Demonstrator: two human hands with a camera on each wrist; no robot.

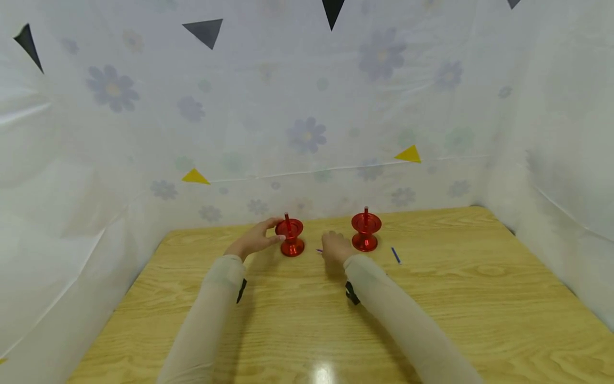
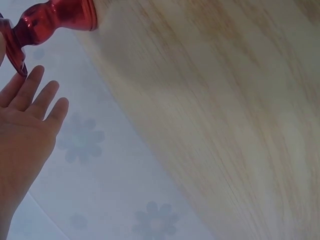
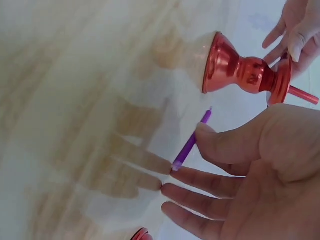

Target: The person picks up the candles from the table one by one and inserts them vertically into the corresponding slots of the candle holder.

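Observation:
Two red metal holders stand near the table's far edge, each with a red stick upright in it. My left hand [image 1: 263,235] reaches the left holder [image 1: 291,237]; its straight fingers [image 2: 46,97] touch the holder's upper dish [image 3: 278,80]. My right hand [image 1: 334,246] is low over the table between the holders. Its fingers are spread and nearly straight, and the thumb [image 3: 212,142] and index fingertip touch a purple stick [image 3: 191,144] lying on the wood. The right holder [image 1: 366,232] stands just right of that hand. A blue stick [image 1: 395,255] lies further right.
The wooden table [image 1: 307,320] is closed in at the back and both sides by a white flowered sheet [image 1: 307,133] with yellow and black triangles. Pale sleeves cover both forearms.

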